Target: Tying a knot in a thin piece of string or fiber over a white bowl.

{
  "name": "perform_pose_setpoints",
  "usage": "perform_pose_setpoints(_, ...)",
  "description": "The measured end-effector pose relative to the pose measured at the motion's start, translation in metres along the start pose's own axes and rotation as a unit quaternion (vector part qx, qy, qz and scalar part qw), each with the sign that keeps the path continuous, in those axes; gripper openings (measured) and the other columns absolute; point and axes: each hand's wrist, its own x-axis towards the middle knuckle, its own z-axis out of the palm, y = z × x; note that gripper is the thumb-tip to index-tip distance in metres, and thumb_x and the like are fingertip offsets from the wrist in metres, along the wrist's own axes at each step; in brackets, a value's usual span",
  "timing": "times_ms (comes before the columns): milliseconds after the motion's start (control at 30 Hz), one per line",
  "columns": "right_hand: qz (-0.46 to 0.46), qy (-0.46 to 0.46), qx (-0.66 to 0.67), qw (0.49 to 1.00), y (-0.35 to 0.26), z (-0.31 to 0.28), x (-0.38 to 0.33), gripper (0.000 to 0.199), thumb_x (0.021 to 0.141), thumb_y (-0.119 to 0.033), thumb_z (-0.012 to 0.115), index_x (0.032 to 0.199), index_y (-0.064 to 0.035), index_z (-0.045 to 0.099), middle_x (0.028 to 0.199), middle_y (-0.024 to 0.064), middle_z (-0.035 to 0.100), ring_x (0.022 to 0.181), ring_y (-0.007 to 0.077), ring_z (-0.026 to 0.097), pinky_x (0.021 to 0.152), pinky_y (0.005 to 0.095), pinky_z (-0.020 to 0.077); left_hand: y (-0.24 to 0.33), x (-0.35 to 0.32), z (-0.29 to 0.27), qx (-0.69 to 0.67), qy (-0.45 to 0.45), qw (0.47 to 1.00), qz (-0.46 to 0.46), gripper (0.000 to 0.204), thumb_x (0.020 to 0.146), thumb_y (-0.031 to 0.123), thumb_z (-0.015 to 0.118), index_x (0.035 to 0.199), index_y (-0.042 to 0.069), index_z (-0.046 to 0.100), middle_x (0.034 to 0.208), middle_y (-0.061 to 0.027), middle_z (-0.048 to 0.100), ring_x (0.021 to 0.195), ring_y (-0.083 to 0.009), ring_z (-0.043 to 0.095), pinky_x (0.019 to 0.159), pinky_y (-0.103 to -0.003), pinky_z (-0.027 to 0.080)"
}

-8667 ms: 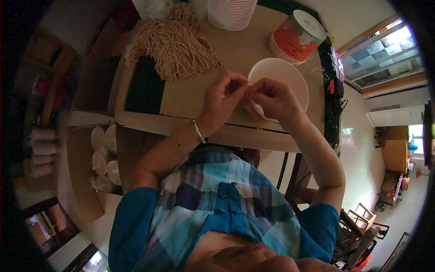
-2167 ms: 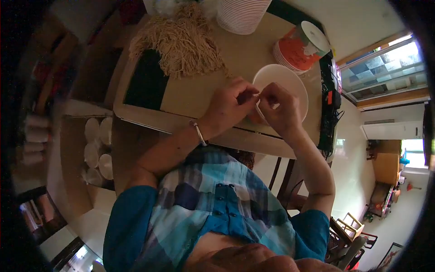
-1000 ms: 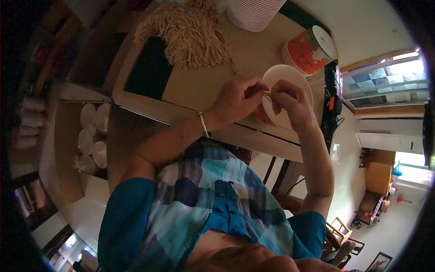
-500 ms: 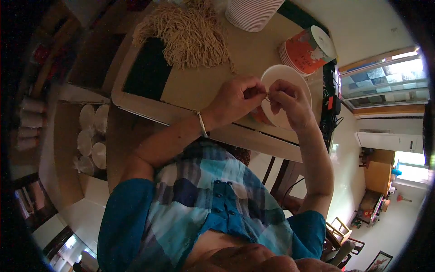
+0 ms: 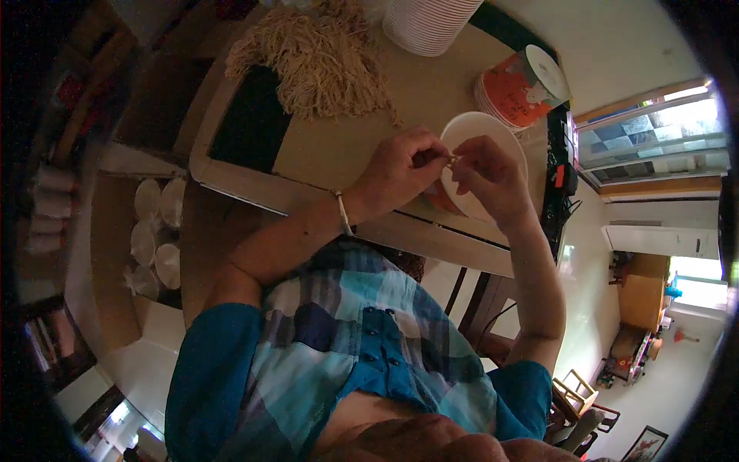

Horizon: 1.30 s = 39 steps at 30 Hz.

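Observation:
My left hand and my right hand meet over a white bowl on the wooden table. Both pinch a thin pale strand stretched between their fingertips. A metal bangle sits on my left wrist. A big heap of tan fibre strands lies on the table farther away, partly over a dark mat.
An orange container with a white lid stands beyond the bowl. A stack of white ribbed cups or plates is at the far edge. Several white cups sit on a lower shelf at left. Chairs and floor lie to the right.
The view has shifted slightly; my hands stay together over the bowl, fingers working the strand with small movements.

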Motion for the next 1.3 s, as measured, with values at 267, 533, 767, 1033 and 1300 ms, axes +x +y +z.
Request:
perform_pose_setpoints(267, -0.037, 0.052, -0.091, 0.994, 0.011, 0.007, -0.001, 0.011, 0.089, -0.009, 0.061, 0.098, -0.0031, 0.058, 0.077, 0.0045, 0.063, 0.066, 0.0073, 0.056, 0.059, 0.0234, 0.0472, -0.004, -0.001, 0.004, -0.005, 0.041, 0.998, 0.047, 0.011, 0.082, 0.007, 0.063, 0.090, 0.000, 0.064, 0.083, -0.0094, 0.060, 0.076, -0.0184, 0.063, 0.067, -0.029, 0.050)
perform_pose_setpoints(533, -0.012, 0.038, -0.084, 0.996, 0.011, 0.001, 0.004, 0.008, 0.089, -0.009, 0.058, 0.092, -0.0016, 0.058, 0.078, 0.0051, 0.063, 0.065, 0.0081, 0.056, 0.056, 0.0243, 0.0475, 0.001, -0.002, 0.001, -0.009, 0.030, 0.999, 0.029, 0.010, 0.085, 0.008, 0.062, 0.090, 0.000, 0.064, 0.083, -0.0087, 0.061, 0.072, -0.0166, 0.063, 0.065, -0.028, 0.050)
perform_pose_setpoints(767, 0.030, 0.017, -0.049, 0.998, 0.005, -0.001, 0.006, 0.010, 0.089, -0.011, 0.059, 0.093, -0.0013, 0.058, 0.079, 0.0045, 0.063, 0.064, 0.0087, 0.055, 0.055, 0.0241, 0.0471, 0.001, -0.003, 0.001, -0.037, 0.021, 0.999, 0.000, 0.012, 0.083, 0.008, 0.065, 0.093, 0.000, 0.064, 0.083, -0.0078, 0.061, 0.074, -0.0140, 0.063, 0.067, -0.027, 0.051)
perform_pose_setpoints(1033, 0.010, 0.007, -0.001, 1.000, 0.012, 0.002, 0.006, 0.011, 0.089, -0.011, 0.061, 0.094, -0.0016, 0.058, 0.081, 0.0032, 0.061, 0.066, 0.0085, 0.055, 0.057, 0.0226, 0.0469, -0.002, -0.002, 0.002, -0.046, 0.001, 0.998, -0.046, 0.013, 0.087, 0.009, 0.064, 0.098, 0.003, 0.062, 0.088, -0.0036, 0.063, 0.081, -0.0091, 0.060, 0.072, -0.026, 0.050)
perform_pose_setpoints(1300, 0.025, 0.011, 0.001, 1.000, 0.010, 0.002, 0.006, 0.011, 0.089, -0.012, 0.062, 0.093, -0.0021, 0.058, 0.078, 0.0021, 0.060, 0.065, 0.0078, 0.054, 0.056, 0.0224, 0.0458, -0.002, -0.003, 0.005, -0.057, 0.009, 0.997, -0.048, 0.011, 0.090, 0.010, 0.061, 0.099, 0.003, 0.062, 0.086, 0.0000, 0.062, 0.078, -0.0069, 0.057, 0.071, -0.024, 0.049)
